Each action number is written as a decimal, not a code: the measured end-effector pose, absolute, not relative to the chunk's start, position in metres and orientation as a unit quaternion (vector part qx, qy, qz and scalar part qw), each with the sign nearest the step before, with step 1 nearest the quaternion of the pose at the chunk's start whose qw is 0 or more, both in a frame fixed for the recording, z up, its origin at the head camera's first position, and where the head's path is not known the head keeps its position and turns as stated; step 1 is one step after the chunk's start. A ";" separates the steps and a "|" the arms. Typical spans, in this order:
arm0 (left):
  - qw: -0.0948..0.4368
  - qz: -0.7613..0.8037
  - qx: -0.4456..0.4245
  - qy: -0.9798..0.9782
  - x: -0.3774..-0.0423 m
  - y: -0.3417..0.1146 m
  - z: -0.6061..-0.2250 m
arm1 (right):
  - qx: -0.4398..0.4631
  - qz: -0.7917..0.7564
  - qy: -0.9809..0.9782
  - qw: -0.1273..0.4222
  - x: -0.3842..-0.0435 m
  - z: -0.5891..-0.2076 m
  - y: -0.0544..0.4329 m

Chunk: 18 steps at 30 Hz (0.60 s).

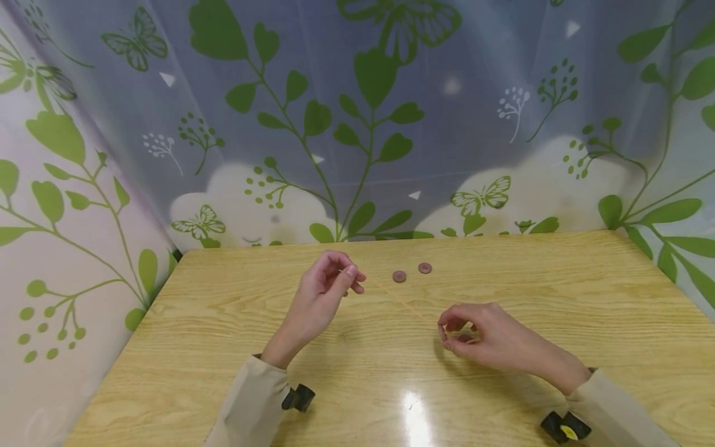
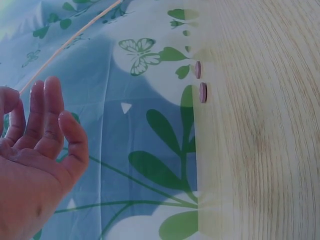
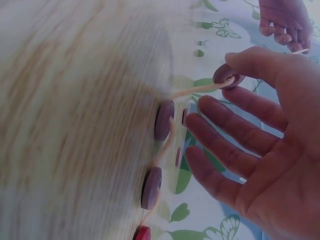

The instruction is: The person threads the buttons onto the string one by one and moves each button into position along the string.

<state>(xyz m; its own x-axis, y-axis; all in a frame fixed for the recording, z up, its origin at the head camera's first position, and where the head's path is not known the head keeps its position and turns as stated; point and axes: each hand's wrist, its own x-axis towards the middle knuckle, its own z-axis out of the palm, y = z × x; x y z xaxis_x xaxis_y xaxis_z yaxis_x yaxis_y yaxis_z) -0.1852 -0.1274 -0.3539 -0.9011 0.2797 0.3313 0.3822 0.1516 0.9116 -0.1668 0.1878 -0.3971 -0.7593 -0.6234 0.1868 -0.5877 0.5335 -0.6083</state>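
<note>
My left hand [image 1: 318,292] pinches one end of a thin, pale orange cord [image 1: 410,305] between thumb and index finger, its other fingers loosely bent. The cord slants tautly across to my right hand [image 1: 497,341], lower and to the right. There, thumb and index finger pinch a brown button [image 3: 227,76] with the cord running through it. Beyond that button the cord passes through a second brown button [image 3: 164,120], a third one [image 3: 151,189] and a red piece [image 3: 143,233] cut off by the frame edge. My right hand's remaining fingers are spread.
Two loose brown buttons, a left one [image 1: 399,276] and a right one [image 1: 425,268], lie near the back of the wooden table [image 1: 223,347]. Behind its far edge hangs a curtain [image 1: 447,136] printed with leaves and butterflies. A black wrist device [image 1: 298,397] sits at the left sleeve.
</note>
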 end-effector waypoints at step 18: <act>0.046 -0.611 -0.213 -0.761 -0.187 -0.128 -0.356 | -0.346 -0.320 0.880 0.057 -0.168 -0.397 0.192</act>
<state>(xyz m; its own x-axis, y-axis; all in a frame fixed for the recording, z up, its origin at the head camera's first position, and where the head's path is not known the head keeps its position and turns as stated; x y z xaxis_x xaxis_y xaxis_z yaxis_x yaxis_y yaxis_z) -0.1867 -0.1285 -0.3556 -0.9049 0.2678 0.3309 0.3807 0.1613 0.9105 -0.1676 0.1920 -0.3972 -0.7545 -0.6450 0.1211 -0.5725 0.5566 -0.6020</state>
